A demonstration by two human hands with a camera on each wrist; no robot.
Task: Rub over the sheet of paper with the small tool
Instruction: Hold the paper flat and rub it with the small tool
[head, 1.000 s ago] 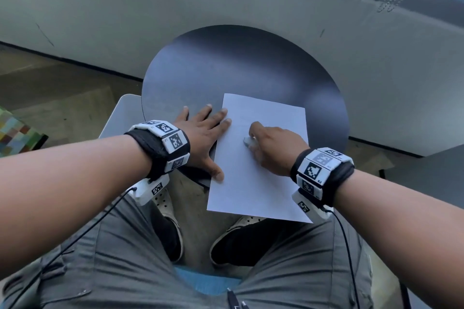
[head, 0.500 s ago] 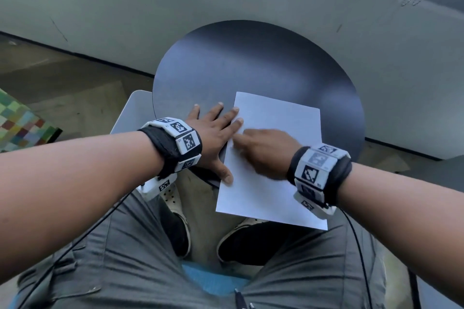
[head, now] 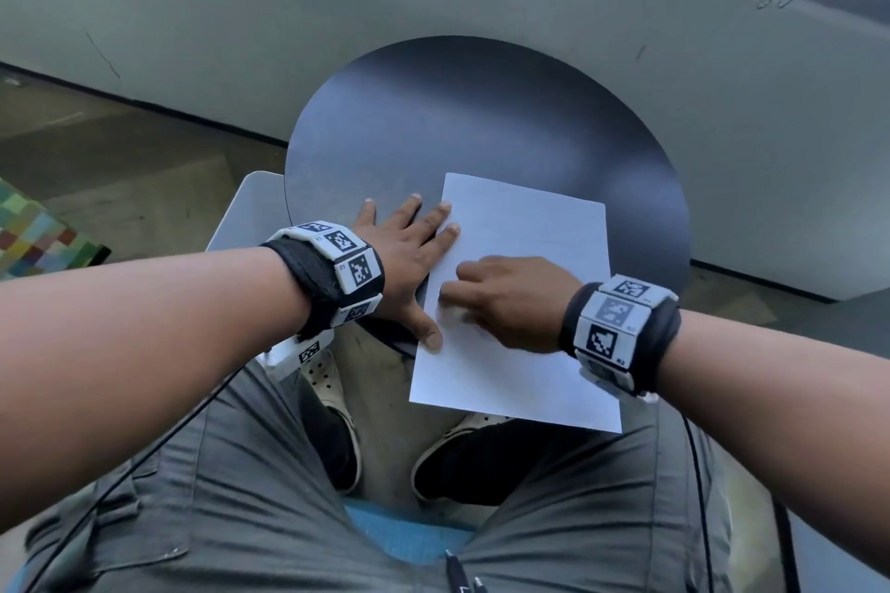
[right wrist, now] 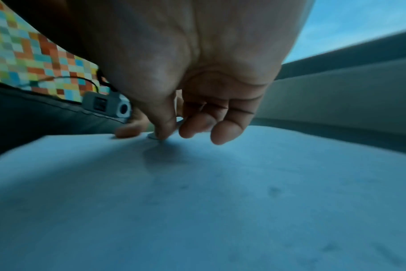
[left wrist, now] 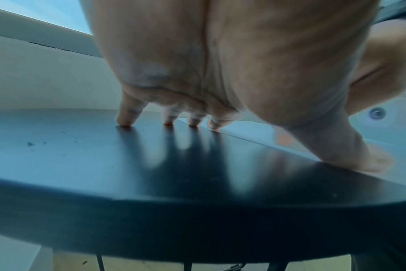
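Observation:
A white sheet of paper [head: 530, 226] lies on the near right part of a round dark table [head: 481, 120], its near edge hanging over the rim. My left hand [head: 409, 250] lies flat with spread fingers, its fingertips [left wrist: 124, 122] on the table and the sheet's left edge, thumb on the paper. My right hand [head: 501, 294] rests on the middle of the sheet near its left edge. Its thumb and fingers pinch a small whitish tool [right wrist: 153, 136] against the paper [right wrist: 197, 201]; only a sliver of the tool shows.
A grey wall [head: 337, 14] stands just behind the table. My knees in grey trousers [head: 241, 496] and shoes [head: 337, 400] are under the near rim. A multicoloured checked cushion [head: 33, 236] lies at the far left. A pen [head: 455, 573] sticks out at my lap.
My right hand has slid with the tool leftward and nearer across the sheet, toward the left thumb. The left hand stays in place pinning the paper.

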